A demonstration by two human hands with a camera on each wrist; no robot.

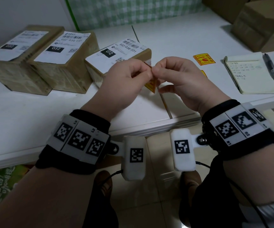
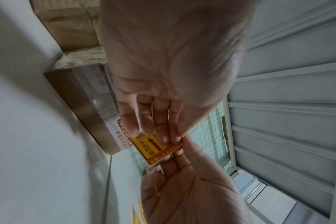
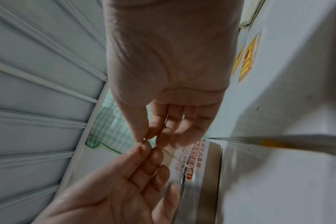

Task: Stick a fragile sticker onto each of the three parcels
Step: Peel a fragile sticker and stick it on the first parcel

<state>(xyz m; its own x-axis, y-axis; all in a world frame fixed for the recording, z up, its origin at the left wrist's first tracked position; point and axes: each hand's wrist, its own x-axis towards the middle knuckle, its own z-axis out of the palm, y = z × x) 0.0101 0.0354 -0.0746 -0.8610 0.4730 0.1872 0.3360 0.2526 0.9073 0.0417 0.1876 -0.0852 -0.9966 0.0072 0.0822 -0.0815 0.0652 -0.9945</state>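
notebook (image 1: pixel 254 74): open, right of frame, on white table (image 1: pixel 34 102)
pen (image 1: pixel 272 68): along notebook's right edge
cardboard boxes (image 1: pixel 261 22): upper right corner
green checked cloth (image 1: pixel 133 10): top centre

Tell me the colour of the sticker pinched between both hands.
Yellow with red print and a red arrow; sticker shows best in the left wrist view.

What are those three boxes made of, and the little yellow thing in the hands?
The three parcels look like brown cardboard under shiny clear tape, with white paper labels. The yellow sticker looks like thin glossy printed paper, pinched by the left hand and right hand.
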